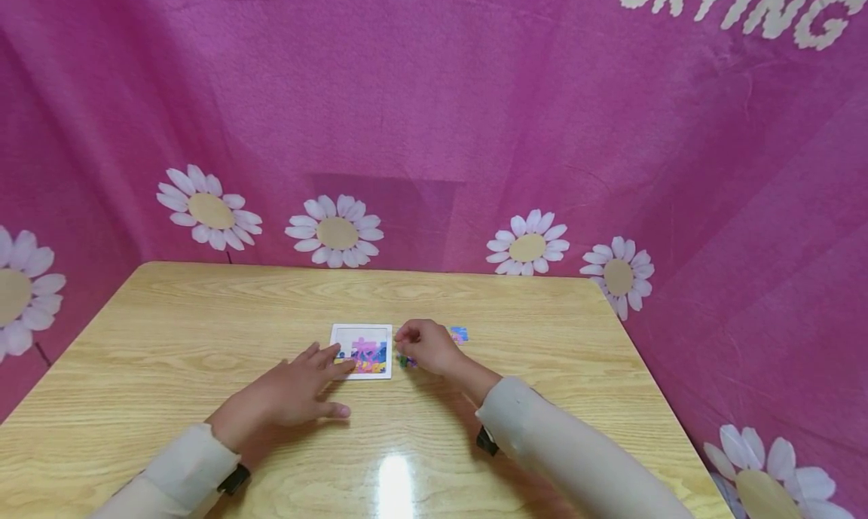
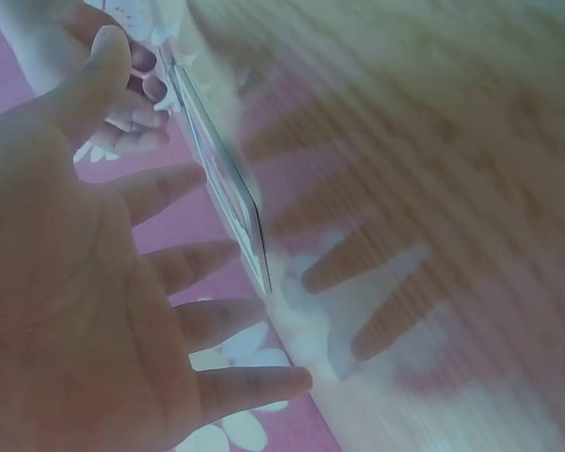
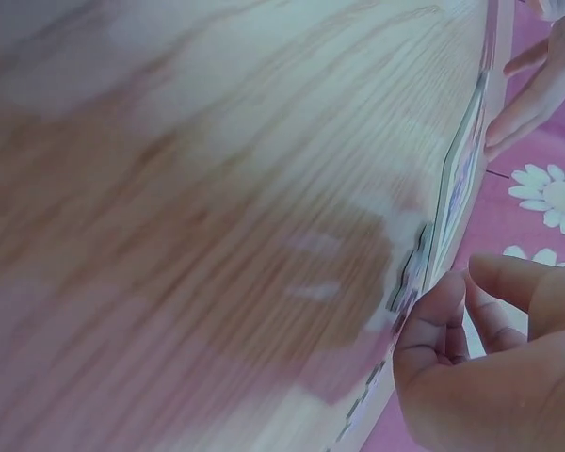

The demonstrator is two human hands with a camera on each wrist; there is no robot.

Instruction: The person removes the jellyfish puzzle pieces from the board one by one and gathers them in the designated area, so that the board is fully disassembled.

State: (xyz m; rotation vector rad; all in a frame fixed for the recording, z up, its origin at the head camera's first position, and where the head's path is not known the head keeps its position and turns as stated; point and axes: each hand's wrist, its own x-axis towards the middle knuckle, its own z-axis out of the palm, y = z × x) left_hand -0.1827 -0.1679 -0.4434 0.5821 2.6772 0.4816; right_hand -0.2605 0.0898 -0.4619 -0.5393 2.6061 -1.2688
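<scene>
Pink cloth (image 1: 434,97) with big white daisies (image 1: 336,233) hung past the far edge of my wood table (image 1: 542,315), and pale letters (image 1: 746,7) sat high up on the right. On the table, a bit left of the middle, lay a small white tray (image 1: 389,353), flat, with a picture puzzle (image 1: 367,355) partly put together in it. The puzzle was pink, blue and yellow, and it filled the near part of the tray, while the far part showed plain white.

My left hand (image 1: 298,391) was spread wide, thumb out to the near side, with some fingertips over the near left part of the tray. I could not tell if they touched it.

My right hand (image 1: 430,347) was just right of the tray. Its fingers were bent, and the thumb and pointing finger came together at the tips. I could not tell if a piece was pinched between them. Some dark green loose pieces (image 1: 403,361) lay by that hand, near the tray's right side. A blue piece (image 1: 460,334) lay farther right, just past my knuckles. Both my arms had pale sleeves (image 1: 563,447)
</scene>
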